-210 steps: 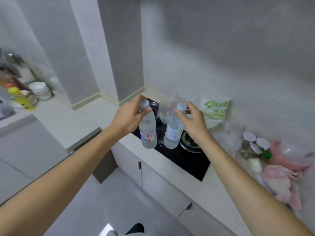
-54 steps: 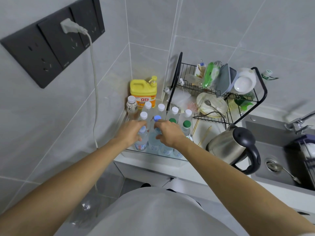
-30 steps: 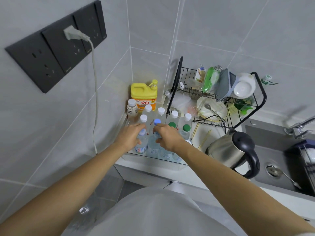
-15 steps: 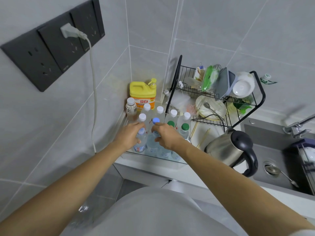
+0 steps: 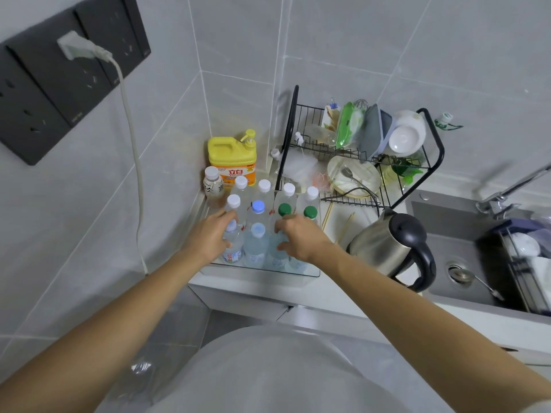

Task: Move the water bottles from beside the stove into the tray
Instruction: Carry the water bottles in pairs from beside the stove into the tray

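Bottles going into the tray – nearly done with this pair

Left hand (image 5: 208, 235) curls round a water bottle (image 5: 232, 244) standing in the clear tray (image 5: 262, 271); right hand (image 5: 298, 238) grips another bottle (image 5: 278, 251) there – just letting go remains, the stove side isn't visible.

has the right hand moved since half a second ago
Yes, slightly. The right hand has slid right, off the blue-capped front bottle and toward the kettle, judged against the yellow detergent jug.
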A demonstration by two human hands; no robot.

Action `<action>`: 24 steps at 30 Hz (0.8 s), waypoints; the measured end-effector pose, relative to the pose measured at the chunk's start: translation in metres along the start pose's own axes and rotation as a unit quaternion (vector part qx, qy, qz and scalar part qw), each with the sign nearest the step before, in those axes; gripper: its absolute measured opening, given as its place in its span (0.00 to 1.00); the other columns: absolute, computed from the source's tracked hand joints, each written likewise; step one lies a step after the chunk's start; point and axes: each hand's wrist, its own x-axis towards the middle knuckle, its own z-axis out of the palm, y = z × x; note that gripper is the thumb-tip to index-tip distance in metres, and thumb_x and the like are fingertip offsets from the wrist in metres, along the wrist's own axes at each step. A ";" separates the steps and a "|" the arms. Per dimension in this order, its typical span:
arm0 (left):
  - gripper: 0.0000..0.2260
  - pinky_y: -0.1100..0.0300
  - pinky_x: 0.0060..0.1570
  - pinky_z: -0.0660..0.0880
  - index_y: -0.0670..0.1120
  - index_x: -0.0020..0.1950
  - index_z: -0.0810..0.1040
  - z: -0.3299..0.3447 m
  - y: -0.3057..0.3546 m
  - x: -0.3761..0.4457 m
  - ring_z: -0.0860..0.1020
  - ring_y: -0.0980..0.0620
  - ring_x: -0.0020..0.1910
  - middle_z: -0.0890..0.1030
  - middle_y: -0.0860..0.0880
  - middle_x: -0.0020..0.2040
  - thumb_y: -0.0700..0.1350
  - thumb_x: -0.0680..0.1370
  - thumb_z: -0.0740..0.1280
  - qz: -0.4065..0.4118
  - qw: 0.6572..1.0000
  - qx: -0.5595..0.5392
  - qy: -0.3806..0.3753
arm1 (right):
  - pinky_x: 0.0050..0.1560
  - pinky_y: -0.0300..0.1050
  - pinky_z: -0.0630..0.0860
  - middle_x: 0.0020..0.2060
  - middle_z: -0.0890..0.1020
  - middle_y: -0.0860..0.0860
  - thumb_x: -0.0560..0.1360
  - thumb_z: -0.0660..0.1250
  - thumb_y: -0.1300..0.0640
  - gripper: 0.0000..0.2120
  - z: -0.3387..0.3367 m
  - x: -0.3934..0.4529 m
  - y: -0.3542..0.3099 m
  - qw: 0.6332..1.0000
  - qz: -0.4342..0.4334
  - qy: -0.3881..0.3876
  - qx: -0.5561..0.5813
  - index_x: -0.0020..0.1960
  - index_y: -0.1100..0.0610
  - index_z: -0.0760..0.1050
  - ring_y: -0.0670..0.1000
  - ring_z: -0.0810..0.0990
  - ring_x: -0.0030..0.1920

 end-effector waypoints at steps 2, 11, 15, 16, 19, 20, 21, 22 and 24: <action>0.21 0.50 0.43 0.76 0.47 0.55 0.72 -0.001 0.001 -0.001 0.76 0.42 0.50 0.75 0.51 0.56 0.37 0.70 0.79 -0.001 1.000 0.000 -0.003 | 0.54 0.51 0.74 0.60 0.81 0.57 0.75 0.75 0.56 0.19 0.000 0.000 -0.002 1.000 0.001 0.001 -0.007 0.64 0.59 0.78 0.62 0.79 0.60; 0.21 0.48 0.44 0.77 0.47 0.58 0.73 -0.002 0.005 -0.002 0.77 0.41 0.51 0.74 0.51 0.55 0.38 0.70 0.79 -0.003 1.000 0.012 -0.003 | 0.53 0.54 0.78 0.58 0.82 0.58 0.76 0.74 0.56 0.16 0.005 -0.001 -0.002 1.000 0.018 0.018 -0.008 0.61 0.60 0.78 0.63 0.80 0.57; 0.21 0.49 0.41 0.76 0.46 0.55 0.72 -0.002 0.005 -0.003 0.78 0.40 0.49 0.70 0.54 0.51 0.38 0.70 0.79 0.002 1.000 0.017 -0.002 | 0.52 0.52 0.76 0.59 0.82 0.57 0.77 0.74 0.53 0.18 0.004 0.000 -0.002 1.000 0.015 0.018 -0.015 0.63 0.59 0.78 0.62 0.80 0.58; 0.21 0.49 0.42 0.76 0.47 0.56 0.72 -0.002 0.005 -0.003 0.78 0.40 0.49 0.69 0.55 0.51 0.38 0.70 0.80 0.003 1.000 0.016 0.000 | 0.52 0.52 0.76 0.59 0.81 0.57 0.77 0.74 0.52 0.19 0.004 0.000 -0.002 1.000 0.013 0.021 -0.015 0.64 0.59 0.78 0.62 0.80 0.58; 0.22 0.49 0.42 0.77 0.47 0.57 0.73 -0.001 0.004 -0.004 0.78 0.41 0.49 0.72 0.53 0.53 0.38 0.70 0.80 0.001 1.000 0.017 0.004 | 0.52 0.52 0.76 0.61 0.81 0.56 0.77 0.74 0.52 0.20 0.005 -0.001 -0.001 1.000 0.009 0.026 -0.011 0.65 0.59 0.77 0.61 0.79 0.59; 0.22 0.49 0.43 0.77 0.48 0.58 0.73 -0.001 0.004 -0.005 0.78 0.41 0.50 0.73 0.52 0.55 0.38 0.70 0.80 0.000 1.000 0.017 0.004 | 0.52 0.52 0.76 0.61 0.81 0.56 0.77 0.74 0.52 0.20 0.005 -0.001 0.000 1.000 0.009 0.027 -0.009 0.65 0.59 0.77 0.61 0.79 0.59; 0.23 0.49 0.43 0.77 0.48 0.59 0.73 -0.001 0.004 -0.005 0.78 0.41 0.50 0.74 0.51 0.55 0.38 0.70 0.80 -0.001 1.000 0.016 0.004 | 0.53 0.52 0.76 0.61 0.80 0.56 0.77 0.74 0.52 0.20 0.005 -0.002 0.000 1.000 0.009 0.029 -0.006 0.66 0.59 0.77 0.61 0.79 0.59; 0.23 0.49 0.44 0.77 0.48 0.59 0.73 0.000 0.004 -0.005 0.78 0.41 0.50 0.74 0.51 0.56 0.39 0.70 0.80 -0.001 1.000 0.015 0.004 | 0.53 0.52 0.76 0.61 0.80 0.56 0.77 0.74 0.52 0.21 0.005 -0.002 0.000 1.000 0.008 0.030 -0.002 0.66 0.59 0.77 0.61 0.79 0.59; 0.23 0.47 0.45 0.77 0.48 0.60 0.73 0.000 0.003 -0.005 0.78 0.40 0.51 0.73 0.51 0.56 0.39 0.70 0.79 -0.005 1.000 0.006 0.001 | 0.53 0.51 0.75 0.61 0.80 0.56 0.77 0.74 0.51 0.21 0.005 -0.003 0.002 0.999 0.007 0.033 0.007 0.67 0.58 0.77 0.61 0.79 0.59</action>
